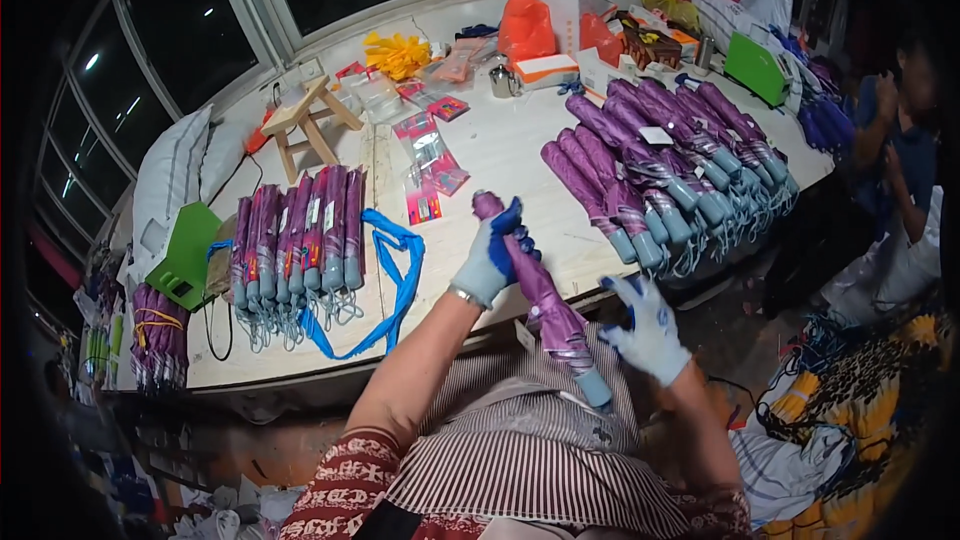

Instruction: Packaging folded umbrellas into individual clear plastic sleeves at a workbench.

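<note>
A folded purple umbrella (545,305) with a grey-blue handle slants across my front, its handle end low over the striped apron. My left hand (492,255), in a white and blue work glove, is wrapped round its upper part. To the right of the umbrella, my gloved right hand (645,330) is apart from it, fingers spread and nothing in them. A pile of purple umbrellas (660,160) lies on the table to the right, handles toward me. On the left, a row of umbrellas in clear sleeves (300,230) lies side by side, with a blue strap (400,290) next to it.
Flat printed plastic sleeves (430,155) lie mid-table. Behind stand a small wooden stool (305,125), a metal mug (503,82) and an orange bag (527,28). Green boxes (185,255) sit at the left. Another person (900,140) is at the right, above fabric heaps (860,420).
</note>
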`<state>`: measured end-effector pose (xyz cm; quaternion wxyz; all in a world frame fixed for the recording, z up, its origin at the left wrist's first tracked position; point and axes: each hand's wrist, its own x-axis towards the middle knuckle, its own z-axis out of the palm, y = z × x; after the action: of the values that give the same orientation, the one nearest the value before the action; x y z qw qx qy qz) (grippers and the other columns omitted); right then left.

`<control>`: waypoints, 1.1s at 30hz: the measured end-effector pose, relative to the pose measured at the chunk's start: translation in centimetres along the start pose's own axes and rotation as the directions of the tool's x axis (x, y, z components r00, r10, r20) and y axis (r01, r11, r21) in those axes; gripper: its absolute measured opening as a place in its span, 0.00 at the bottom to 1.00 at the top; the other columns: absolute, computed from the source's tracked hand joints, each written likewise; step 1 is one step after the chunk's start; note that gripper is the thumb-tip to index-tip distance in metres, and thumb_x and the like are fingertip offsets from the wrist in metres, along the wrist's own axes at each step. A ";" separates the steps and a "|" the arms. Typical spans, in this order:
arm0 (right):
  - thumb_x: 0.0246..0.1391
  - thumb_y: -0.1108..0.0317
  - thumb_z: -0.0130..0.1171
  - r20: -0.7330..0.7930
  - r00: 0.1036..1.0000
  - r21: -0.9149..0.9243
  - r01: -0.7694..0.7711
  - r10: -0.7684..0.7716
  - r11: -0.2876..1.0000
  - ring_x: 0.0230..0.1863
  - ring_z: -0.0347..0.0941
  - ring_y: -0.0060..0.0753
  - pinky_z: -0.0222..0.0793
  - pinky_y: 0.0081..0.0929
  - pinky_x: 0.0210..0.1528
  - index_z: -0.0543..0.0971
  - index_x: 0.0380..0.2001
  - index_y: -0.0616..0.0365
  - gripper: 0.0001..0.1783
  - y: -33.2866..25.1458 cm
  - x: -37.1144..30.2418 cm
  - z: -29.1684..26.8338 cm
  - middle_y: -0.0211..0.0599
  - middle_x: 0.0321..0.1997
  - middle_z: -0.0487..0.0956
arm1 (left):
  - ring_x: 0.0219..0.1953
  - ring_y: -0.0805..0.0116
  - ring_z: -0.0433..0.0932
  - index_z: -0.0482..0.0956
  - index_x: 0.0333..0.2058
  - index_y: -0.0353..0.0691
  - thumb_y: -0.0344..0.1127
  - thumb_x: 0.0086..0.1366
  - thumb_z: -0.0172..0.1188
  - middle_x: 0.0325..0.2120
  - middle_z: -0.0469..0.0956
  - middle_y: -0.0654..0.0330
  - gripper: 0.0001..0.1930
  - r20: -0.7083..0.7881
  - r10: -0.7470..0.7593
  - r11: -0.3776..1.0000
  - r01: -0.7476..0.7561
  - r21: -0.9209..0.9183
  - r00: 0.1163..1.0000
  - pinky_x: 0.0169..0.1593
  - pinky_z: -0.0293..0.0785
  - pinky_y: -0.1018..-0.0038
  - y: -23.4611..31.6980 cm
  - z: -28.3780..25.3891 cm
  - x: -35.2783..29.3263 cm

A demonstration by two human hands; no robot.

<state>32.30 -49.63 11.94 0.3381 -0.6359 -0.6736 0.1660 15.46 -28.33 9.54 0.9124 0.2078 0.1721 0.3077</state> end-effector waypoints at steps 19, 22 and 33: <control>0.53 0.67 0.50 0.211 0.832 0.476 -0.547 0.514 0.689 0.51 0.68 0.38 0.62 0.28 0.52 0.74 0.41 0.65 0.14 -1.9 3.2 9.7 0.50 0.49 0.73 | 0.21 0.64 0.71 0.68 0.27 0.44 0.45 0.61 0.57 0.19 0.70 0.58 0.13 -0.333 0.023 0.996 -0.050 -0.074 0.943 0.29 0.70 0.63 -2.2 -0.5 -5.0; 0.57 0.66 0.47 0.198 0.858 0.387 -0.513 0.475 0.766 0.48 0.71 0.35 0.64 0.27 0.50 0.73 0.43 0.66 0.15 -2.0 3.6 10.4 0.49 0.47 0.75 | 0.21 0.63 0.72 0.68 0.27 0.45 0.47 0.61 0.57 0.20 0.71 0.58 0.13 -0.330 0.075 0.984 -0.124 -0.130 0.941 0.29 0.70 0.62 -2.9 -2.1 -5.3; 0.62 0.63 0.37 0.297 0.909 0.272 -0.374 0.293 0.886 0.31 0.69 0.37 0.64 0.31 0.36 0.71 0.40 0.67 0.17 -0.5 6.8 13.0 0.41 0.32 0.76 | 0.20 0.69 0.71 0.72 0.29 0.45 0.54 0.61 0.56 0.19 0.69 0.64 0.17 -0.456 0.091 0.983 -0.006 0.185 0.885 0.26 0.70 0.73 -0.7 -4.4 -2.1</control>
<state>23.56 -40.47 4.61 0.3171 -0.6530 -0.5537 0.4080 12.30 -28.91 5.85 0.8147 0.2136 0.4062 0.3546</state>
